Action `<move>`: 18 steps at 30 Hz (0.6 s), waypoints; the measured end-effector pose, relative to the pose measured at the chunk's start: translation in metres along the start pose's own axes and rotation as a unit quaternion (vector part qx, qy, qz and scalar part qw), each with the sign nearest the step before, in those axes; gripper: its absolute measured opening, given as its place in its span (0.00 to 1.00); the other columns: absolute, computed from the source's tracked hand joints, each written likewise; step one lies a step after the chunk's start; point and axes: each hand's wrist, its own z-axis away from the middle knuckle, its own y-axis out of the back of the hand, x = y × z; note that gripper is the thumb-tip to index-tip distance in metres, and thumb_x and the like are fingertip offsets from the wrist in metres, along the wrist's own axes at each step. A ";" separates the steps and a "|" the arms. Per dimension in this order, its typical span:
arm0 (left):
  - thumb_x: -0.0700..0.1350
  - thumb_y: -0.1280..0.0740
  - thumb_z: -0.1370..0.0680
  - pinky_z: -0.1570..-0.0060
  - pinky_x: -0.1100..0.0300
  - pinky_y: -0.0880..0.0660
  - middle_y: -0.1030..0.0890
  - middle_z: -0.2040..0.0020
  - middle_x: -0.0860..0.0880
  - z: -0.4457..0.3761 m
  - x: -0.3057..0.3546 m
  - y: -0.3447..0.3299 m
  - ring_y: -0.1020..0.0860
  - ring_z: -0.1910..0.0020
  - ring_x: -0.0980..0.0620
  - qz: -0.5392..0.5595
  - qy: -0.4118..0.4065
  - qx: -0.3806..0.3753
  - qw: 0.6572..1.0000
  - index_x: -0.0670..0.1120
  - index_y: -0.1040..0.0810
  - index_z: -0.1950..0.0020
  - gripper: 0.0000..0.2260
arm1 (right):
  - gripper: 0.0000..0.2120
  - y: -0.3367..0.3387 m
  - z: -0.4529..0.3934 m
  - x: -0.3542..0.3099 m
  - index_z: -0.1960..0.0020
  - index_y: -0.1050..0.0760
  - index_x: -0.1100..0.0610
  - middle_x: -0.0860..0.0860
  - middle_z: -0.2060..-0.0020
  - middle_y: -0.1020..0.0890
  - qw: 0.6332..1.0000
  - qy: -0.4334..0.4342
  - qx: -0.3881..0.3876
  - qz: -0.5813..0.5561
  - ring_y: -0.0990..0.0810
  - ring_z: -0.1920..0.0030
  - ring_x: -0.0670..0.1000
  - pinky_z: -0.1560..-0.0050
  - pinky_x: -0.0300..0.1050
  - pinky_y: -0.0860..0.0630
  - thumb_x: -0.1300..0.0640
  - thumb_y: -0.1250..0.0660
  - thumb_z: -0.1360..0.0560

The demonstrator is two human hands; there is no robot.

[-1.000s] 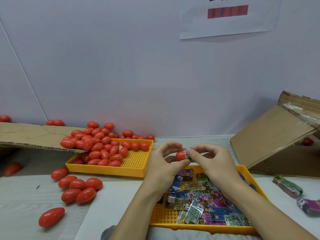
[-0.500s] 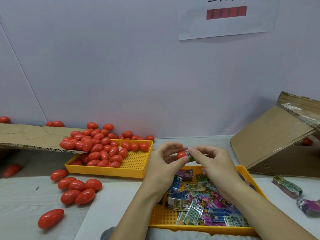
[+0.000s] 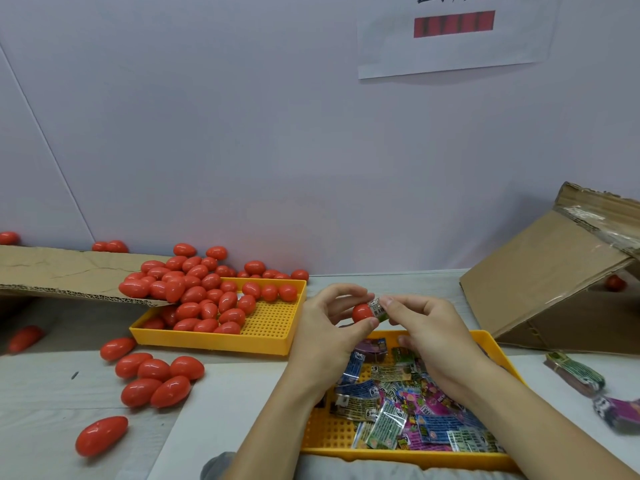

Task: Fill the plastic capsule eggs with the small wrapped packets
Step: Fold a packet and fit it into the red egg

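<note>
A: Above the near yellow tray (image 3: pixel 498 355), both hands meet. Left hand (image 3: pixel 325 334) has thumb and fingers curled round a red capsule half (image 3: pixel 362 312), open side toward the right. Right hand (image 3: pixel 433 336) pinches a small wrapped packet (image 3: pixel 378 306) between thumb and fingertips, one end of it at the mouth of the capsule half.

B: Packet inside yet?

A: Partly at most. Most of the wrapper shows outside the red shell; how far the hidden end reaches in, cannot tell.

B: Stock of packets?

A: Loose packets (image 3: pixel 408 414), blue, green and pink wrappers, heaped in the near tray under the right forearm. Two further bundles (image 3: pixel 575 374) lie on the table (image 3: pixel 41 427) to the right of that tray.

B: Eggs?

A: Far yellow tray (image 3: pixel 273 327), left of the hands, holds a pile of closed red eggs (image 3: pixel 204 299), heaped on its left side, mesh floor bare at right. A cardboard flap (image 3: pixel 62 275) overhangs that tray's left corner with eggs on it. Loose eggs (image 3: pixel 156 379) sit in a cluster on the table just in front of the tray; a single one (image 3: pixel 101 435) lies nearer the front edge.

B: Right side?

A: Tilted cardboard box (image 3: pixel 540 282), one red egg visible in its shadow. Paper sheet (image 3: pixel 453 32) with a red bar on the wall above.
</note>
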 end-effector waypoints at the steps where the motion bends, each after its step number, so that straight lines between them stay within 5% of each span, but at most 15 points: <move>1: 0.34 0.24 0.28 0.57 0.67 0.21 0.14 0.47 0.53 0.000 0.000 0.000 0.17 0.46 0.58 -0.003 0.001 0.001 1.000 0.46 0.19 0.45 0.15 | 0.10 0.000 0.000 0.000 0.59 0.13 0.44 0.38 0.61 0.15 1.000 -0.003 -0.003 -0.001 0.22 0.52 0.42 0.57 0.42 0.28 0.53 0.31 0.22; 9: 0.33 0.24 0.28 0.56 0.54 0.16 0.15 0.47 0.53 0.000 0.000 -0.002 0.17 0.47 0.58 -0.017 0.007 0.005 1.000 0.47 0.19 0.46 0.15 | 0.09 -0.001 0.004 -0.003 0.59 0.13 0.45 0.38 0.58 0.14 1.000 0.004 -0.003 0.002 0.19 0.55 0.39 0.58 0.41 0.27 0.53 0.30 0.23; 13: 0.37 0.23 0.28 0.49 0.62 0.19 0.15 0.47 0.54 0.000 -0.001 -0.002 0.18 0.45 0.58 -0.055 -0.011 0.014 0.998 0.49 0.19 0.47 0.14 | 0.05 0.000 0.005 -0.003 0.56 0.15 0.45 0.37 0.58 0.14 0.998 0.045 0.002 0.038 0.20 0.55 0.32 0.58 0.35 0.28 0.52 0.29 0.24; 18: 0.37 0.23 0.28 0.48 0.62 0.20 0.15 0.49 0.53 0.000 0.000 0.000 0.18 0.48 0.58 -0.029 -0.009 0.048 0.998 0.48 0.19 0.47 0.12 | 0.08 -0.003 0.006 -0.004 0.54 0.18 0.43 0.44 0.59 0.17 0.988 0.109 0.016 0.106 0.20 0.56 0.41 0.61 0.31 0.26 0.58 0.27 0.25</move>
